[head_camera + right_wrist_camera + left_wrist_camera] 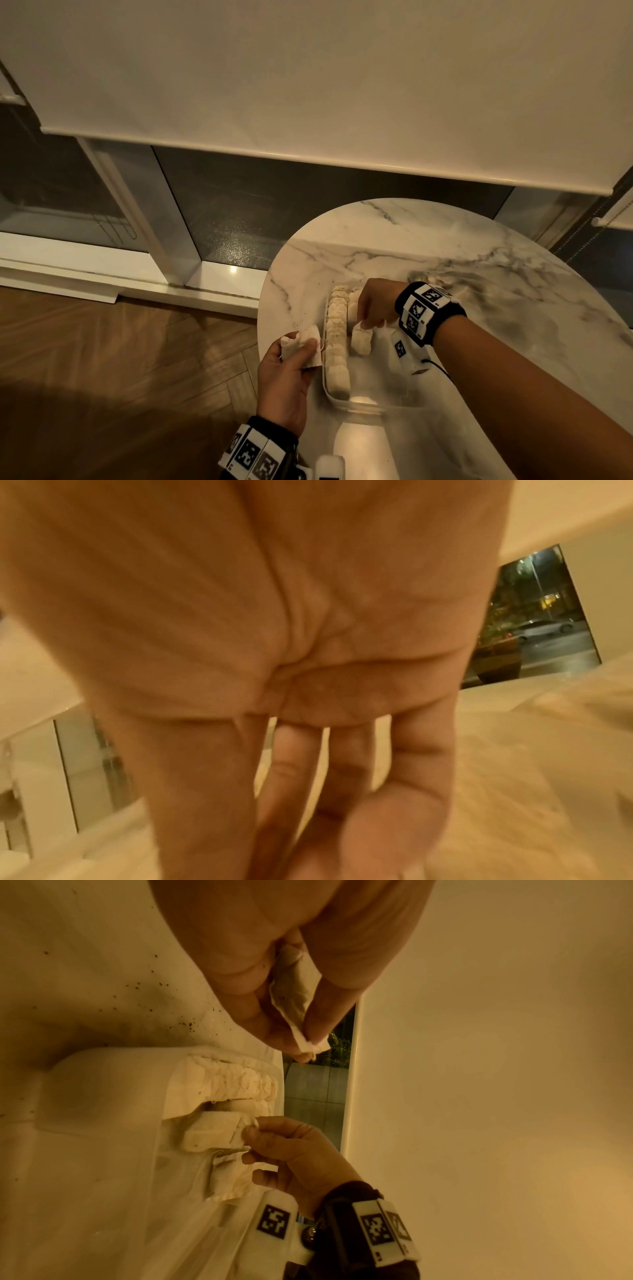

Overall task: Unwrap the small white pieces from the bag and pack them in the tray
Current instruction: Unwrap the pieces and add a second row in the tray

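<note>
Head view: tray (342, 401) one row full, second begun; my right grip (375, 308) pinches a piece (360, 339), left grip (286, 373) clamps a wrapper (308, 346).

Black wristbands (430, 312) with white coded tags

Two hands were in view: the left hand (286, 373) pinched one crumpled white wrapper (305, 346), and the right hand (376, 305) pinched one small white piece (360, 339) over the tray. One clear tray (376, 404) stood on one round marble surface (445, 246). Inside it ran one full row of white pieces (337, 342); their exact number could not be told, since they blurred together. A second row (354, 301) had a few pieces.
</note>
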